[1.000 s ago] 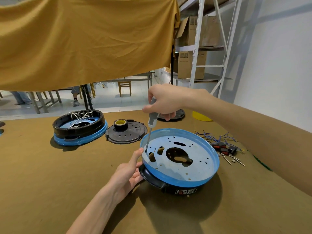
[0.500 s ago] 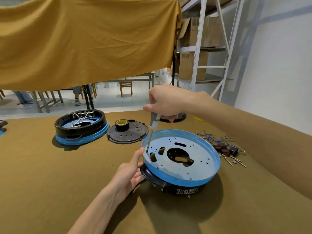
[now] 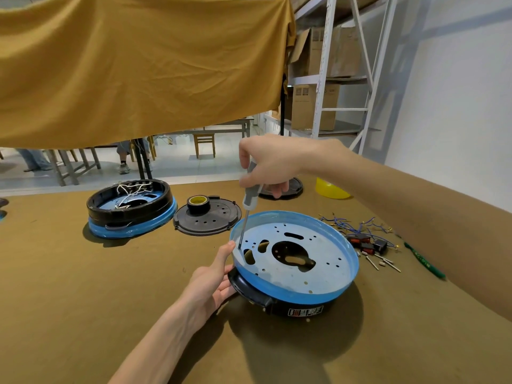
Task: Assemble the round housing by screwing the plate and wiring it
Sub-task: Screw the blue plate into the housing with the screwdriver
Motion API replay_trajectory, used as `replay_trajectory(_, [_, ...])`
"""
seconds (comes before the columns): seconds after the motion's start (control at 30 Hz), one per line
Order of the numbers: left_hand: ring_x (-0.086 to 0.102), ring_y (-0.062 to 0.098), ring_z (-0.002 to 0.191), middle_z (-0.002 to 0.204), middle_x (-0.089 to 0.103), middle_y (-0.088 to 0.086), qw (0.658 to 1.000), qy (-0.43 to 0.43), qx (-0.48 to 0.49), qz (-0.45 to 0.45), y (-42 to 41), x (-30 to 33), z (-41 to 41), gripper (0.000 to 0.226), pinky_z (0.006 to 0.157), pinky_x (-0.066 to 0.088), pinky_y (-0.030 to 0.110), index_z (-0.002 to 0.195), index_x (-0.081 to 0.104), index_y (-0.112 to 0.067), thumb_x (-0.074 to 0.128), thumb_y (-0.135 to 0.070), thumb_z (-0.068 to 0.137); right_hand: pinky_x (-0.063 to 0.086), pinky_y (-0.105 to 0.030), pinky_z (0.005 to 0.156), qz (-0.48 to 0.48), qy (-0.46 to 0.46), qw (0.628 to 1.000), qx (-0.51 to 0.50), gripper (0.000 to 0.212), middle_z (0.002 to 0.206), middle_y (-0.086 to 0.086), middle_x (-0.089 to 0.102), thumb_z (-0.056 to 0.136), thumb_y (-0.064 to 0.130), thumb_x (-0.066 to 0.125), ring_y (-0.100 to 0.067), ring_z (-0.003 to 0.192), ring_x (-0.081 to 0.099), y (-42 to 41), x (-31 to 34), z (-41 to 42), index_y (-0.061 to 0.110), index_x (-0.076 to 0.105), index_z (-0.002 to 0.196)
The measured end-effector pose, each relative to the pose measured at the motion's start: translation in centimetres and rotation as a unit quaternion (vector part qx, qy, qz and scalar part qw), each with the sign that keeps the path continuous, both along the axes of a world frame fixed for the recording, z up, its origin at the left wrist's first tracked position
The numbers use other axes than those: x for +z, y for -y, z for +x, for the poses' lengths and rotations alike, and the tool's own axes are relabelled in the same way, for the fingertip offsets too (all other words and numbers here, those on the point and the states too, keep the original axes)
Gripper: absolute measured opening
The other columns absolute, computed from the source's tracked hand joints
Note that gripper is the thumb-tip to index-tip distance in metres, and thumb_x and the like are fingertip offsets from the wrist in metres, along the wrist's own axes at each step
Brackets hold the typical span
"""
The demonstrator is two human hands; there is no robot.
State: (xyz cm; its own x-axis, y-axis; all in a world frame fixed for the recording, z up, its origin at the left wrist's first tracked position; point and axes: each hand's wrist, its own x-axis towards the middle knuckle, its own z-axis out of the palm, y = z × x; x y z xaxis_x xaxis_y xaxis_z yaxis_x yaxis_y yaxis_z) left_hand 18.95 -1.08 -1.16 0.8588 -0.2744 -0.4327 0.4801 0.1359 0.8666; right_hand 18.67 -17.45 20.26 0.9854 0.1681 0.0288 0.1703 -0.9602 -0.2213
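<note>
Round housing (image 3: pixel 302 302) on the brown tabletop (image 3: pixel 83 300), black body down, blue rim up, perforated plate (image 3: pixel 318 261) seated inside; propped on its left side, tilted up toward the left hand (image 3: pixel 210 286); held much as a second ago, no real shift in position. Left hand cupping the black left edge from below, thumb up against the blue rim, fingers curled under. Right hand (image 3: pixel 274 162) closed round the grey handle of the screwdriver (image 3: pixel 249 200), shaft near upright, tip down on the plate's left edge beside the elongated slots; same spot as half a second ago, grip barely changed.

To the left and farther back, second housing (image 3: pixel 130 209) with white wires inside; just right of it, black perforated cover (image 3: pixel 210 220) carrying a roll of yellow tape (image 3: pixel 198 203); well apart from the worked housing. Close off the right rim, blue wires (image 3: pixel 357 224), small black and red parts (image 3: pixel 365 243) and loose screws (image 3: pixel 382 263); little free room there. Green cord (image 3: pixel 424 263) farther right. Wide bare tabletop in front and to the near left.
</note>
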Motion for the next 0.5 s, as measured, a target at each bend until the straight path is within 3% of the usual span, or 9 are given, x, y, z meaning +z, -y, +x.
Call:
replay_trajectory(0.07, [0.074, 0.027, 0.103, 0.131, 0.067, 0.018, 1.000, 0.001, 0.001, 0.001, 0.0, 0.0, 0.1, 0.088, 0.063, 0.063, 0.032, 0.137, 0.051, 0.001, 0.076, -0.059, 0.078, 0.050, -0.022, 0.042, -0.036, 0.025, 0.999, -0.009, 0.036, 0.071, -0.008, 0.073, 0.101, 0.039, 0.061, -0.017, 0.048, 0.068, -0.1, -0.3, 0.2, 0.006, 0.056, 0.114])
replay_trajectory(0.17, [0.074, 0.027, 0.102, 0.132, 0.067, 0.018, 1.000, -0.004, 0.002, -0.001, 0.0, -0.1, 0.2, 0.089, 0.063, 0.063, 0.032, 0.137, 0.051, 0.000, 0.077, -0.059, 0.076, 0.054, -0.023, 0.050, 0.013, -0.044, 0.999, 0.007, 0.041, 0.089, -0.007, 0.067, 0.092, 0.022, 0.073, -0.014, 0.058, 0.069, 0.4, 0.6, -0.2, 0.016, 0.046, 0.122])
replay_trajectory(0.23, [0.074, 0.027, 0.103, 0.132, 0.067, 0.017, 1.000, -0.004, 0.000, -0.002, 0.0, -0.2, 0.3, 0.095, 0.066, 0.064, 0.033, 0.137, 0.051, 0.000, 0.078, -0.061, 0.070, 0.054, -0.024, 0.049, 0.027, -0.050, 0.998, 0.010, 0.039, 0.085, -0.008, 0.070, 0.092, 0.017, 0.073, -0.015, 0.055, 0.070, 0.6, 0.6, 0.0, 0.014, 0.047, 0.122])
replay_trajectory(0.37, [0.074, 0.026, 0.103, 0.133, 0.067, 0.016, 1.000, 0.004, -0.010, -0.004, -0.1, -0.3, 0.3, 0.109, 0.067, 0.063, 0.033, 0.137, 0.052, -0.001, 0.079, -0.066, 0.054, 0.053, -0.025, 0.045, 0.014, 0.009, 1.000, 0.003, 0.036, 0.072, -0.005, 0.073, 0.098, 0.040, 0.066, -0.014, 0.048, 0.068, 0.4, -0.2, 0.4, 0.013, 0.050, 0.116])
replay_trajectory(0.5, [0.077, 0.021, 0.094, 0.120, 0.074, 0.012, 1.000, 0.025, -0.015, 0.007, 0.2, -0.5, 0.2, 0.099, 0.064, 0.062, 0.030, 0.119, 0.060, -0.004, 0.076, -0.072, 0.049, 0.056, -0.025, 0.051, 0.056, -0.035, 0.998, 0.024, 0.036, 0.083, -0.006, 0.071, 0.092, 0.020, 0.075, -0.011, 0.053, 0.069, 0.7, 0.4, 0.2, 0.017, 0.049, 0.117])
